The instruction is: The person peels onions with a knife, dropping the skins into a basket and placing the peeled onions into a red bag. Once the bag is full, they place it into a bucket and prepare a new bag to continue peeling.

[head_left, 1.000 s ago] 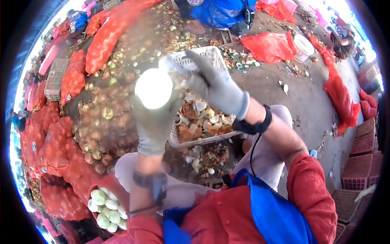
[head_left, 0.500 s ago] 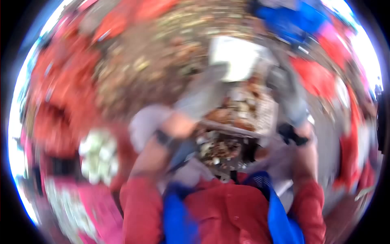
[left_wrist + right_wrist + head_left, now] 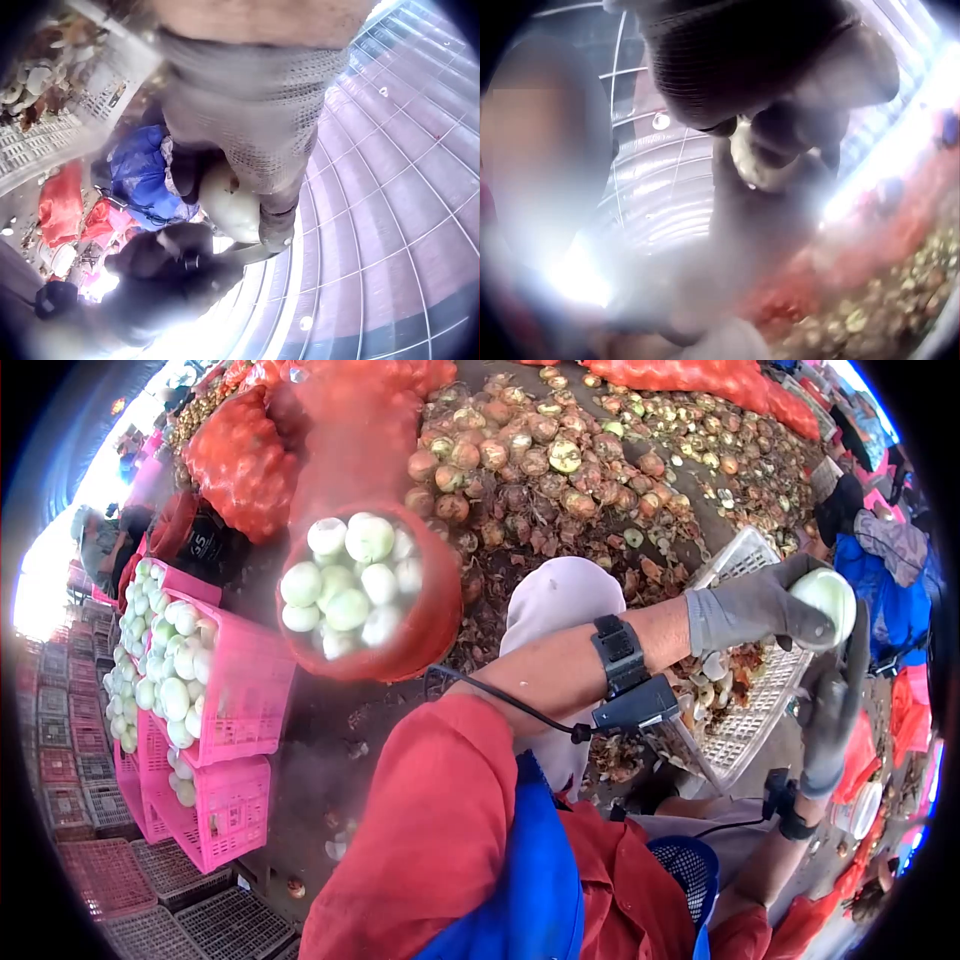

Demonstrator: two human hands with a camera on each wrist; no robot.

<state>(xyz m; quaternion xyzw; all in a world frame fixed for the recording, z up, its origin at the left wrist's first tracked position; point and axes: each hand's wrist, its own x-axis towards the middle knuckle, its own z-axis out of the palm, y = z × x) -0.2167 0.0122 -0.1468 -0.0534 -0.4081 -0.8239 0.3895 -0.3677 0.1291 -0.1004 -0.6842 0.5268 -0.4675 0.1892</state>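
My gloved left hand (image 3: 750,605) grips a peeled, pale onion (image 3: 828,605) at the right of the head view, thumb and fingers round its sides. Just below it is my gloved right hand (image 3: 835,710), one long finger reaching up beside the onion. The left wrist view has the left hand (image 3: 247,112) over the onion (image 3: 225,202), and the dark right hand (image 3: 165,262) close under it. In the right wrist view, the right hand's (image 3: 757,60) fingertips are at the onion (image 3: 761,169); whether they hold a tool is unclear.
A white basket (image 3: 745,735) with peelings lies under the hands. Peeled onions fill a red container (image 3: 445,610) and pink crates (image 3: 235,705) at left. Unpeeled onions (image 3: 540,460) cover the ground ahead; red net sacks (image 3: 240,460) lie behind.
The head view has swung left, bringing the pink crates in and shifting both hands to the right. The bright white round item at the left hand now shows as a pale onion.
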